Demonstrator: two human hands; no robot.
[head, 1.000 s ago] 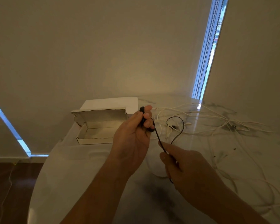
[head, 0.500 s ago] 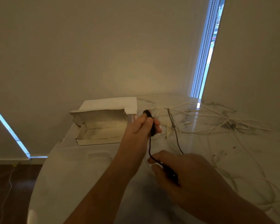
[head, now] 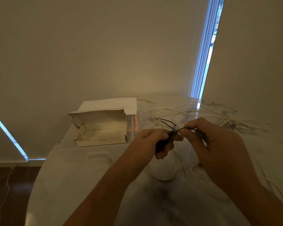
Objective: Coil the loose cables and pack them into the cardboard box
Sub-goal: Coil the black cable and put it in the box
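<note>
My left hand (head: pixel 151 142) is closed around a small coiled bundle of the thin black cable (head: pixel 166 123). My right hand (head: pixel 211 141) pinches the same cable just right of the bundle, fingertips almost touching the left hand's. A short free end of the black cable arcs up behind the hands. The open cardboard box (head: pixel 82 142) sits to the left on the table, lid flap raised, nothing visible inside. A tangle of loose white cables (head: pixel 186 110) lies behind and to the right of my hands.
The white marble table (head: pixel 88 185) has a rounded front-left edge, with dark wood floor beyond. A white sheet or envelope (head: pixel 111 103) lies behind the box. A white cable runs under my right forearm. A wall and blinds stand close behind.
My right hand has risen from below the left hand to meet it at the same height, bringing the black cable up to the bundle. The left hand turned downward; less cable hangs loose.
</note>
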